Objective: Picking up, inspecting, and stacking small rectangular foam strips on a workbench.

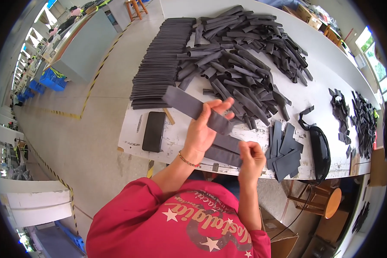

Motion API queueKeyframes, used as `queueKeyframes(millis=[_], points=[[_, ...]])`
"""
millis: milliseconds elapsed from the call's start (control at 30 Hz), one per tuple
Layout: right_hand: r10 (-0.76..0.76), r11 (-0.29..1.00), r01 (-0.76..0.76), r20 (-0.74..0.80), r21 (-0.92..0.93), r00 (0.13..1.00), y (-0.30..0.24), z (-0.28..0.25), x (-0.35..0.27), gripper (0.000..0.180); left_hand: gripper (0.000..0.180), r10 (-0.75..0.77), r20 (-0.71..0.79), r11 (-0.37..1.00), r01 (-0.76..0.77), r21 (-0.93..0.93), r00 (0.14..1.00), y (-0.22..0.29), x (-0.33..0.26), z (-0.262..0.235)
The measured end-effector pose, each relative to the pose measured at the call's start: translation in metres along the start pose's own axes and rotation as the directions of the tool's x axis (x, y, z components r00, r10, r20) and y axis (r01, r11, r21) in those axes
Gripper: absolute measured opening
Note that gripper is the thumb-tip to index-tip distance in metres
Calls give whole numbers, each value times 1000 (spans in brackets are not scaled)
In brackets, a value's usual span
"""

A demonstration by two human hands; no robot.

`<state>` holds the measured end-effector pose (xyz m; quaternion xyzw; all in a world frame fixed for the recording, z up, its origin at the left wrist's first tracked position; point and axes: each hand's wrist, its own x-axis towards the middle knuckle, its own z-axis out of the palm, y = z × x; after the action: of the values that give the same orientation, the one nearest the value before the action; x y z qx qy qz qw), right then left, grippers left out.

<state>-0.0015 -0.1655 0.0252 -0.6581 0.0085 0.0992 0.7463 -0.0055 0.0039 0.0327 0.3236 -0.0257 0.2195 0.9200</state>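
My left hand (203,129) grips a long dark grey fabric strip (182,103) near its middle; the strip slants up to the left over the white table (318,92). My right hand (251,157) pinches the lower end of a folded dark grey strip (225,150) just below the left hand. Both hands hover over the table's near edge. A neat row of stacked flat strips (159,60) lies to the upper left. A big loose heap of tangled strips (245,51) lies beyond my hands.
A black phone (153,131) lies on the table left of my left hand, a wooden stick (169,116) beside it. A small stack of cut pieces (286,150) and a black pouch (320,150) lie right. More dark scraps (363,122) sit far right. A wooden stool (320,202) stands below.
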Motion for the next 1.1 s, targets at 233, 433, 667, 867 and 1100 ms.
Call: queueKeyframes(millis=[233, 433, 667, 867, 1100], points=[[-17, 972, -29, 190, 235, 982, -15, 31, 16, 21, 35, -125, 56, 992, 126, -9, 991, -9, -9, 8], [-18, 912, -24, 97, 410, 995, -3, -1, 23, 21, 33, -38, 76, 989, 48, -142, 996, 3, 9, -9], [-245, 932, 276, 152, -234, 958, -23, 32, 5, 11, 36, -150, 140, 986, 158, -50, 979, -5, 0, 6], [-747, 522, 786, 269, -332, 609, -32, 28, 4, 19, 32, -172, 34, 982, 174, -79, 985, -6, -11, -25], [-363, 898, 398, 195, -188, 911, -14, 19, 5, 14, 16, -186, -99, 983, 184, -24, 978, -5, -11, -25]])
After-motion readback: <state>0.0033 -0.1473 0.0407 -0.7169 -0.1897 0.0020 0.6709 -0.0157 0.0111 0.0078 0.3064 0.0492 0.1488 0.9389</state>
